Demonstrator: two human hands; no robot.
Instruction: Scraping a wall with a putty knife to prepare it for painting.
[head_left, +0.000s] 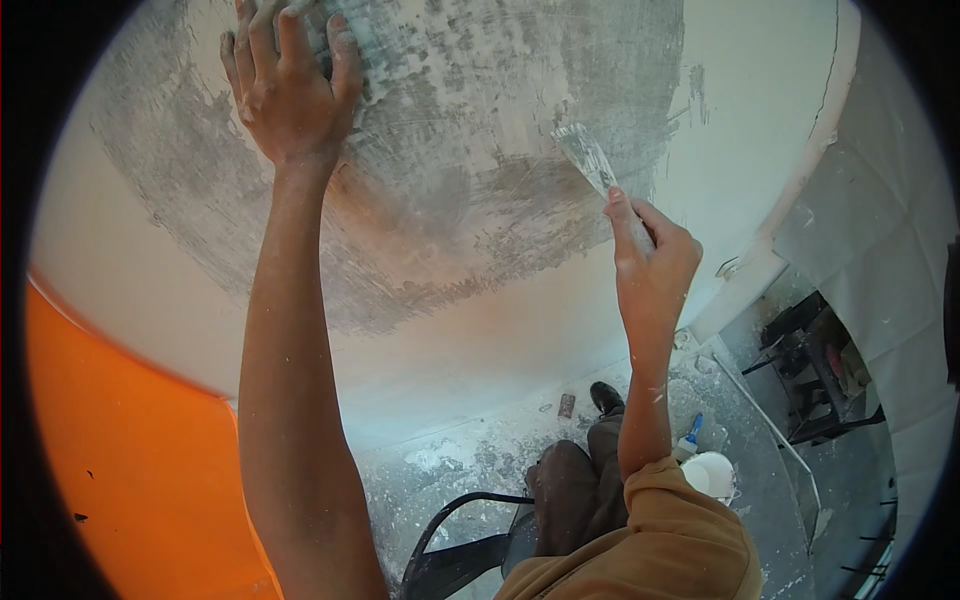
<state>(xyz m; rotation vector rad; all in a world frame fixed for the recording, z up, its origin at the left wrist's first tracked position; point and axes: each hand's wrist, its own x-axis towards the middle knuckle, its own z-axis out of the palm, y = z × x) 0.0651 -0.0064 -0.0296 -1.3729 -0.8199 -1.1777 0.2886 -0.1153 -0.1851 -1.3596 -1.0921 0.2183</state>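
My left hand (296, 105) is raised against the wall (510, 292), palm towards it and fingers spread. Nothing shows in that hand, though its palm side is hidden. A broad patch of grey, streaky scraped plaster (465, 97) surrounds it, with whitish and brownish areas. To the right, my right hand (652, 240) grips a putty knife (589, 159) by its handle. Whitish residue coats the blade, which points up and left in front of the patch's lower right part. Whether its edge touches the wall I cannot tell.
An orange wall section (142, 457) stands at left. Below are a black metal chair (461, 562), a white bucket (711, 476), a blue-handled brush (688, 439) and a small reddish block (566, 406) on the stained floor (450, 465). Pale sheeting (862, 225) and dark furniture (817, 367) are at right.
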